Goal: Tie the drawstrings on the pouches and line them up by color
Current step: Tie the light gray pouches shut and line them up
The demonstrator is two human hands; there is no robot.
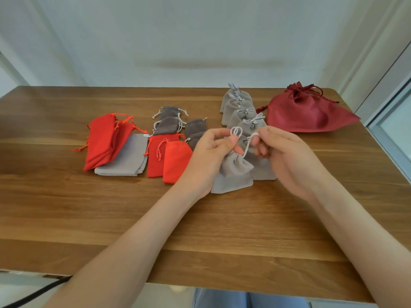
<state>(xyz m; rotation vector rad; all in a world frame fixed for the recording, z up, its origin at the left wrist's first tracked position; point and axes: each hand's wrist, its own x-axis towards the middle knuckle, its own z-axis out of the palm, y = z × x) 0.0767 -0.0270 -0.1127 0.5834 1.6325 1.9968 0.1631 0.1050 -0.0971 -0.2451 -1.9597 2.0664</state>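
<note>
The left hand [209,152] pinches a drawstring loop [236,130] above the grey pouch [233,174]; the right hand [284,150] pinches the free end [252,136]. Likely forming a bow.

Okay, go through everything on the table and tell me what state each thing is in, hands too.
Held grey pouch: neck cinched, bow unfinished.
Drawstring: looped, not yet knotted.
Left hand: pinches the drawstring loops.
Right hand: pinches the loose strand.
Grey pouch row: cinched, tied.
Dark grey pouches: cinched, strings loose.
Red pouches: flat, untied.
Flat grey pouches: lying flat, untied.
Dark red bag: cinched.
</note>
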